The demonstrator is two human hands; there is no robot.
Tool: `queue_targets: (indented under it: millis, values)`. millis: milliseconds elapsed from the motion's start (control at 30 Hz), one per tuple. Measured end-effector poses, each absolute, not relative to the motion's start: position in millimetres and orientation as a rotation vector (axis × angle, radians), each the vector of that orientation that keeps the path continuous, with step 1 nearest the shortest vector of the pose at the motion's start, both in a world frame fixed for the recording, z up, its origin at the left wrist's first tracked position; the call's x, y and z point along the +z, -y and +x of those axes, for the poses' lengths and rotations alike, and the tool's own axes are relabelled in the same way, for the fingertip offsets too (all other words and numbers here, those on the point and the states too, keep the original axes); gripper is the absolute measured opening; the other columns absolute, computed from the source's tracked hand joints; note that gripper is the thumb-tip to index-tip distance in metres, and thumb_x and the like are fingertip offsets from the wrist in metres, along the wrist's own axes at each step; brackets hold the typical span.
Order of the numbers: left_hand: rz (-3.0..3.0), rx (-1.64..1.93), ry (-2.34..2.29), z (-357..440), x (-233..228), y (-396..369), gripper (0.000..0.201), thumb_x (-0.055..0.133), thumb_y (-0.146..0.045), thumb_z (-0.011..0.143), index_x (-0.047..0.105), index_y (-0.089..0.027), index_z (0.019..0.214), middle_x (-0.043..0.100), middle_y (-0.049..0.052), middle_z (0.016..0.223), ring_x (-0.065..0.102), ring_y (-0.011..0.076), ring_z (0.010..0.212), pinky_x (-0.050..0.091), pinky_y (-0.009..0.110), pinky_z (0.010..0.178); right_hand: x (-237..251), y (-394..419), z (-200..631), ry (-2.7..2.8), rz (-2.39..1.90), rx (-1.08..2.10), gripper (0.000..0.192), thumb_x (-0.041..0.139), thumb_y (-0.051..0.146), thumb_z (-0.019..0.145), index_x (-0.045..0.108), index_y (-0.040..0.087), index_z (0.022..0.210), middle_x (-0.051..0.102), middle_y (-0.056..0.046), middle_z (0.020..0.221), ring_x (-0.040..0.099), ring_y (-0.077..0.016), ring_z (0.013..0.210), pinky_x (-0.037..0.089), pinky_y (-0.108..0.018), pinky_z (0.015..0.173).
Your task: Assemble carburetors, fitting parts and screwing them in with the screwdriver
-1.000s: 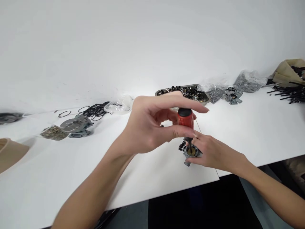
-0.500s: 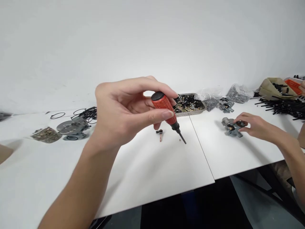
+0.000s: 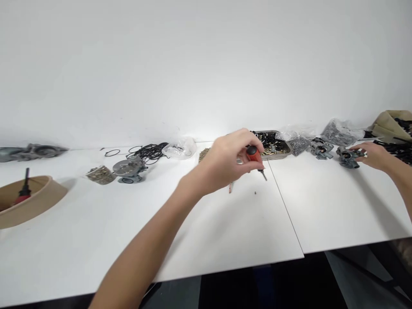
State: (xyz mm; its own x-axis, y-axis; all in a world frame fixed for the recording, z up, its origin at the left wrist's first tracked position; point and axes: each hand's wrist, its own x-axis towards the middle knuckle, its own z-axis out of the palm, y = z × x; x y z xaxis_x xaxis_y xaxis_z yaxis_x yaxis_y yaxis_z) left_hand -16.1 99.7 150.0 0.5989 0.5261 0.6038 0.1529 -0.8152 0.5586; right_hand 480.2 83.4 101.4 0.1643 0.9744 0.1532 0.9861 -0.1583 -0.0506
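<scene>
Gripping a screwdriver, left hand hiding its handle

A white table carried everything, with a seam between its two tops running just to the right of the left hand. Below that hand lay a small pin and a tiny screw. Beyond it stood a metal tray of small parts, and to its right two clear bags of hardware. Well left of the hand sat a grey carburetor body, a heap of brass fittings, black O-rings and a tan bowl. At the right hand rested another carburetor.
</scene>
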Motion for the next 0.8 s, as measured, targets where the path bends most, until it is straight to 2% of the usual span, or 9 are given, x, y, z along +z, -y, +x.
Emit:
queue_targets:
  millis: [133,233,300,400,467,567,700,800]
  values:
    - [2.396,0.863,-0.706,-4.4,126.4,-120.2,0.009,0.061,-0.017,0.086,0.056,-0.02,0.092,0.064,0.005,0.101,0.066,0.0132,0.087,0.055,0.028,0.075,107.1,-84.1,455.5,1.955,-2.349,-0.149,0.04,0.049,0.023,0.092,0.06,0.009,0.128,0.056,-0.026,0.124,0.054,-0.0325,0.116,0.041,-0.039,0.092]
    - [2.402,0.774,-0.772,-1.4,105.5,-143.6,0.01,0.062,-0.019,0.085,0.055,-0.02,0.093,0.064,0.005,0.102,0.063,0.0143,0.088,0.051,0.028,0.076,116.6,-80.0,411.3,2.036,-2.139,-0.08,0.044,0.043,0.035,0.099,0.055,0.012,0.134,0.054,-0.024,0.13,0.054,-0.0307,0.117,0.041,-0.039,0.094]
    - [2.431,0.73,-0.828,-3.2,90.7,-159.7,0.01,0.062,-0.021,0.085,0.054,-0.02,0.09,0.065,0.006,0.098,0.061,0.0151,0.086,0.048,0.029,0.073,116.6,-82.8,378.8,2.057,-1.897,-0.106,0.036,0.045,0.038,0.099,0.062,0.016,0.121,0.058,-0.02,0.122,0.058,-0.0274,0.109,0.042,-0.038,0.094]
    - [2.469,0.568,-0.951,-9.4,68.3,-178.6,0.009,0.062,-0.024,0.084,0.055,-0.019,0.085,0.065,0.006,0.091,0.057,0.0158,0.081,0.042,0.028,0.067,99.7,-100.9,337.1,2.072,-1.458,-0.113,0.019,0.057,0.037,0.093,0.066,0.021,0.093,0.064,-0.013,0.107,0.06,-0.026,0.105,0.044,-0.038,0.096]
    - [2.46,0.485,-1.046,-13.7,54.3,-186.0,0.008,0.063,-0.023,0.084,0.056,-0.018,0.084,0.065,0.005,0.088,0.056,0.0152,0.077,0.039,0.027,0.064,79.8,-117.8,316.0,1.998,-1.258,-0.088,0.019,0.063,0.037,0.089,0.064,0.021,0.078,0.065,-0.008,0.092,0.062,-0.0247,0.092,0.048,-0.038,0.086]
    - [2.422,0.475,-1.171,-17.0,37.4,-190.5,0.007,0.064,-0.022,0.083,0.059,-0.018,0.085,0.066,0.003,0.086,0.056,0.0151,0.076,0.038,0.026,0.064,49.0,-136.0,294.4,1.983,-1.131,0.062,0.02,0.064,0.034,0.086,0.063,0.02,0.072,0.064,-0.006,0.087,0.062,-0.0204,0.078,0.048,-0.034,0.071]
    - [2.436,0.463,-1.221,-13.2,25.2,-187.6,0.002,0.062,-0.019,0.083,0.061,-0.017,0.085,0.067,0.004,0.089,0.057,0.0168,0.079,0.041,0.027,0.068,20.0,-138.7,283.5,1.984,-1.108,0.199,0.018,0.062,0.029,0.084,0.062,0.019,0.07,0.063,-0.007,0.087,0.061,-0.0189,0.077,0.045,-0.032,0.067]
    - [2.441,0.47,-1.246,-11.9,22.9,-181.7,0.004,0.06,-0.019,0.086,0.063,-0.018,0.085,0.067,0.004,0.088,0.058,0.0171,0.079,0.043,0.028,0.07,7.1,-137.3,282.4,1.966,-1.119,0.266,0.018,0.062,0.028,0.081,0.062,0.019,0.065,0.059,-0.006,0.079,0.055,-0.0165,0.067,0.041,-0.03,0.061]
